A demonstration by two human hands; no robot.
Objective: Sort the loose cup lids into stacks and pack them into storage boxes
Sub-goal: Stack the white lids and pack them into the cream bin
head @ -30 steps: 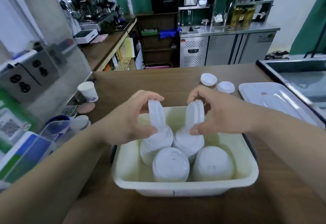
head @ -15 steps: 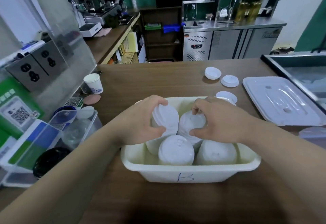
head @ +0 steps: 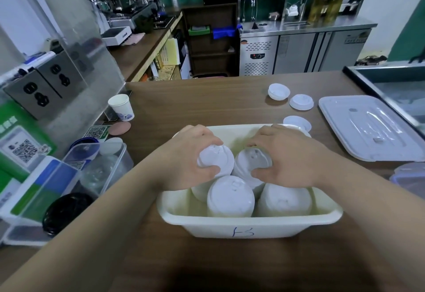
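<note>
A cream storage box (head: 250, 225) marked with a blue letter sits on the brown counter and holds several stacks of white cup lids. My left hand (head: 190, 160) grips the top of the back left stack (head: 218, 158). My right hand (head: 285, 160) grips the top of the back right stack (head: 253, 160). Two more stacks stand at the front: front left stack (head: 230, 197) and front right stack (head: 285, 199). Loose white lids lie beyond the box: far lid (head: 278, 91), second lid (head: 301, 102) and one lid (head: 296, 122) right behind the box rim.
The box's flat cover (head: 368, 126) lies to the right, next to a steel sink edge (head: 377, 94). A paper cup (head: 121, 107), a clear container (head: 103, 167) and a black lid (head: 66, 211) crowd the left side by a socket panel (head: 43, 89).
Both hands lowered the lids they held upright onto the two back stacks and now clasp the stack tops. The view shifted, so the box appears lower in frame.
</note>
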